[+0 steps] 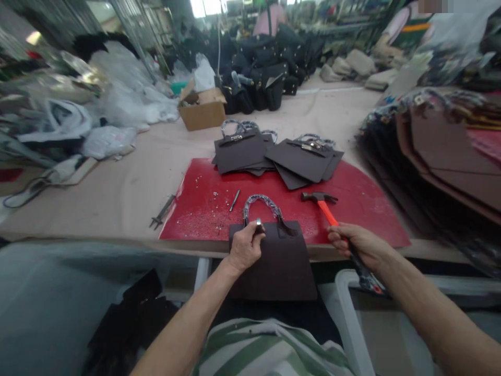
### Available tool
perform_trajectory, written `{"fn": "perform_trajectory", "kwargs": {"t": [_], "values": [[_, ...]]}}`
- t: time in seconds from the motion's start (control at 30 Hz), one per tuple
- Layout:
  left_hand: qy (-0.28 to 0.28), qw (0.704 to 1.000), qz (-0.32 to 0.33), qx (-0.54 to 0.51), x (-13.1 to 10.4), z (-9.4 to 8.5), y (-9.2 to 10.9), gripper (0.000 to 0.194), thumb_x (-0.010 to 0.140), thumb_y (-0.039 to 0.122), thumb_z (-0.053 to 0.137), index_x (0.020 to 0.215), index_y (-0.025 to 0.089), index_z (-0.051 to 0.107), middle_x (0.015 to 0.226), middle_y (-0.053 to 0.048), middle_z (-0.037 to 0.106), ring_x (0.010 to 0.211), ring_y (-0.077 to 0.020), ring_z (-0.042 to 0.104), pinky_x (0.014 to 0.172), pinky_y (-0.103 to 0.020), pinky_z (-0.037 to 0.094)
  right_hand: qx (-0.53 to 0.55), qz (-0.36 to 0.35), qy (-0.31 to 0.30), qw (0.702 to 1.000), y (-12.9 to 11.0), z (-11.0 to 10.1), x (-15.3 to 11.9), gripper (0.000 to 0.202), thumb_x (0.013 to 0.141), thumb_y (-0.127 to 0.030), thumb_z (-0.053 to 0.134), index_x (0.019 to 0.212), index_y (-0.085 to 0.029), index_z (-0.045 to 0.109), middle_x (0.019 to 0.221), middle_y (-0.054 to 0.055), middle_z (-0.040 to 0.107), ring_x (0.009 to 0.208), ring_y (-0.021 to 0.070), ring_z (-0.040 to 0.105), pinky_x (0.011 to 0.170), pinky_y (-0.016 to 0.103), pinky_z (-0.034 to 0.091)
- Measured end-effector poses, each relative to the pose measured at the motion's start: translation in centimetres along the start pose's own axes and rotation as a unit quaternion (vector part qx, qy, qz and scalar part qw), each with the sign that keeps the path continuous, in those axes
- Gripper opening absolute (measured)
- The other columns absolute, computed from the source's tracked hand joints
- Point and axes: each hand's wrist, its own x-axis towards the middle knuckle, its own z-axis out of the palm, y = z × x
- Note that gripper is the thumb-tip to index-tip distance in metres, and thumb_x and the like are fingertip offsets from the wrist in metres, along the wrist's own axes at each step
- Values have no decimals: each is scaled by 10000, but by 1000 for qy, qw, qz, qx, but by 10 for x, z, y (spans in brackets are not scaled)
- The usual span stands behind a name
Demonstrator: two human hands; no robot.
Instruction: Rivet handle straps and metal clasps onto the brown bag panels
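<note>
Red mat [203, 209]: left hand [245, 250] pins panel [274, 266]; right hand [358, 243] grips hammer [326, 209].

The left hand [246, 246] presses on the upper left corner of a dark brown bag panel [274, 266], its fingers closed around a small metal fitting [259, 224] at the foot of the wrapped handle [261, 204] that arches just beyond it. The right hand [358, 244] grips the orange-handled hammer [326, 209], whose head lies on the red mat [203, 209] ahead of that hand. Farther beyond both hands, stacks of finished panels [274, 154] rest on the worktop [129, 177].
</note>
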Motion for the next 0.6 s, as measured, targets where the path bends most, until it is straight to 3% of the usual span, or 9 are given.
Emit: {"fn": "perform_trajectory", "kwargs": {"t": [0.1, 0.2, 0.27, 0.33, 0.37, 0.43, 0.47, 0.53, 0.6], "values": [[-2, 1000, -2, -5, 1, 0, 2, 151, 890, 124, 542, 1010, 207, 579, 892, -45, 721, 818, -183, 722, 767, -275, 579, -6, -68, 46, 997, -11, 15, -30, 323, 792, -487, 611, 738, -230, 424, 587, -73, 405, 390, 60, 304, 357, 197, 257], [-3, 1000, -8, -4, 1, 0, 2, 152, 891, 130, 543, 1017, 207, 581, 893, -48, 723, 816, -183, 723, 765, -275, 579, -120, -226, 128, 958, -28, 30, -66, 402, 888, -602, 530, 752, -230, 463, 572, -53, 463, 400, 88, 386, 379, 222, 294], [-2, 1000, -10, -1, 1, 0, 1, 148, 894, 138, 541, 1019, 206, 581, 893, -48, 724, 818, -183, 724, 769, -275, 580, -244, -352, 180, 886, -40, 38, -83, 390, 939, -573, 481, 763, -226, 497, 562, -34, 493, 432, 107, 429, 428, 240, 312], [-2, 1000, -9, 3, 0, 1, 0, 149, 897, 145, 539, 1026, 206, 582, 898, -49, 728, 831, -183, 727, 781, -277, 582, -362, -453, 197, 791, -46, 45, -91, 370, 978, -507, 426, 744, -228, 492, 545, -20, 501, 438, 119, 431, 459, 260, 293], [-4, 1000, -6, 4, 0, 1, -1, 148, 898, 148, 537, 1027, 205, 582, 901, -50, 730, 838, -183, 729, 784, -277, 584, -419, -477, 185, 750, -47, 47, -91, 368, 991, -472, 392, 724, -232, 476, 531, -15, 501, 423, 124, 418, 458, 273, 266], [-4, 1000, 2, 5, 0, 2, -1, 141, 897, 149, 535, 1018, 203, 584, 905, -54, 733, 837, -185, 732, 776, -276, 585, -512, -481, 137, 699, -50, 50, -92, 373, 1004, -428, 335, 698, -245, 443, 494, -11, 489, 379, 132, 376, 444, 298, 196], [-4, 1000, 5, 6, 0, 3, -2, 137, 896, 148, 535, 1011, 202, 585, 901, -56, 733, 830, -187, 733, 769, -276, 586, -540, -472, 117, 687, -53, 51, -93, 373, 1005, -424, 326, 690, -251, 427, 479, -12, 482, 365, 136, 362, 441, 307, 172], [-1, 1000, 8, 8, 0, 3, -2, 140, 893, 145, 539, 1012, 203, 584, 897, -57, 731, 818, -191, 733, 757, -280, 589, -539, -467, 119, 691, -60, 51, -98, 366, 999, -453, 346, 694, -262, 411, 466, -21, 465, 353, 139, 347, 439, 309, 177], [1, 1000, 10, 9, 0, 2, -2, 157, 889, 141, 546, 1029, 205, 582, 897, -55, 729, 823, -196, 733, 765, -289, 593, -477, -476, 186, 715, -65, 52, -105, 354, 999, -479, 352, 717, -272, 407, 487, -24, 463, 373, 142, 374, 450, 299, 238]]}}
